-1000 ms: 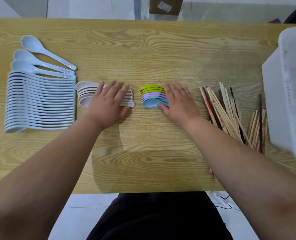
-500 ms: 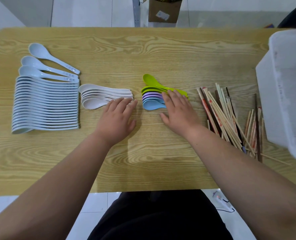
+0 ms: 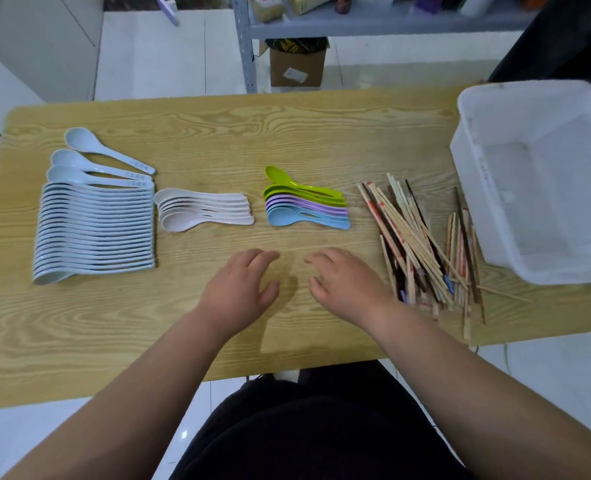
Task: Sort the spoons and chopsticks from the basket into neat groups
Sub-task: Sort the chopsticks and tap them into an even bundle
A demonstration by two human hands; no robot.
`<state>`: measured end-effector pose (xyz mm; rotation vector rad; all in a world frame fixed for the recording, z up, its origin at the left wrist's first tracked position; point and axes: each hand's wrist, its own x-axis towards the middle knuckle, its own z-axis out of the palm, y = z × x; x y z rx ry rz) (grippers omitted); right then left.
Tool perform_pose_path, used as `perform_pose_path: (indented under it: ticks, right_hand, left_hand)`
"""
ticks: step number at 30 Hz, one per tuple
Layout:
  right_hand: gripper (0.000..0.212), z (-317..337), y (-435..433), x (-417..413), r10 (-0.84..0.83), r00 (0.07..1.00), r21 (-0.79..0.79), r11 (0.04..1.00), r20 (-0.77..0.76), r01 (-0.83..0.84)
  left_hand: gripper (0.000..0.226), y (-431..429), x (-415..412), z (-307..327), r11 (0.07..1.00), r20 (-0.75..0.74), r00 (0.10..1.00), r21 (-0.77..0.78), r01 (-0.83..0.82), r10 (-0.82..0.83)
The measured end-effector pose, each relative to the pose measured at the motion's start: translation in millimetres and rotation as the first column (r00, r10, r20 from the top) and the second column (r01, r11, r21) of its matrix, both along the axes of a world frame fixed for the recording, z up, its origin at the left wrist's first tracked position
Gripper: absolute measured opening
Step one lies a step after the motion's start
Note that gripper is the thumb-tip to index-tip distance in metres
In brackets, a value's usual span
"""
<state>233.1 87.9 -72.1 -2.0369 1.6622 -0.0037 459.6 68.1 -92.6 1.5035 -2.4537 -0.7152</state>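
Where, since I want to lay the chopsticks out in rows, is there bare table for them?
Widest: the far strip of the wood-grain table, beyond every spoon group, running to the white plastic basket. Also the near-left corner, before the row of pale blue spoons. Crowded: the right side, where the heap of wooden chopsticks lies beside the basket.

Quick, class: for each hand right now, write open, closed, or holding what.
Left hand: open, fingers relaxed, holding nothing.
Right hand: open, holding nothing, beside the chopsticks.

bright even light, soft shadows under the hands, blurred warped edges.
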Motion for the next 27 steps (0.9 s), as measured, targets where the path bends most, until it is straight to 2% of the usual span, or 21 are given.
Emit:
perform_pose_path:
  ticks: [3, 7, 11, 14, 19, 24, 27]
  right_hand:
    - [0.042, 25, 32, -11, -0.080, 0.995, 0.057, 0.995, 0.061, 0.076]
    - [0.038, 49, 71, -35, -0.163, 0.979, 0.102, 0.983, 0.123, 0.151]
    - [0.037, 64, 90, -70, -0.152, 0.980, 0.155, 0.979, 0.126, 0.131]
    - [0.037, 73, 87, -100, -0.090, 0.988, 0.189, 0.980, 0.126, 0.066]
    - [0.037, 81, 76, -156, 0.054, 0.993, 0.210, 0.975, 0.101, -0.074]
    - [0.032, 77, 62, -206, 0.042, 0.993, 0.175, 0.983, 0.108, -0.061]
    - [0.030, 71, 55, -227, -0.018, 0.991, 0.190, 0.982, 0.133, -0.008]
  left_hand:
    - [0.055, 32, -9, 11, 0.993, -0.089, 0.995, 0.115, -0.031, 0.041]
    - [0.059, 67, -28, 28, 0.978, -0.167, 0.986, 0.209, 0.019, 0.016]
    - [0.059, 74, -57, 46, 0.971, -0.196, 0.981, 0.235, 0.044, 0.003]
    - [0.046, 61, -89, 59, 0.982, -0.194, 0.981, 0.187, 0.020, 0.017]
    - [0.043, 54, -163, 68, 0.987, -0.184, 0.978, 0.143, -0.076, 0.102]
    - [0.038, 66, -226, 55, 0.970, -0.188, 0.968, 0.210, -0.127, 0.167]
    - [0.036, 83, -244, 41, 0.943, -0.128, 0.976, 0.304, -0.133, 0.179]
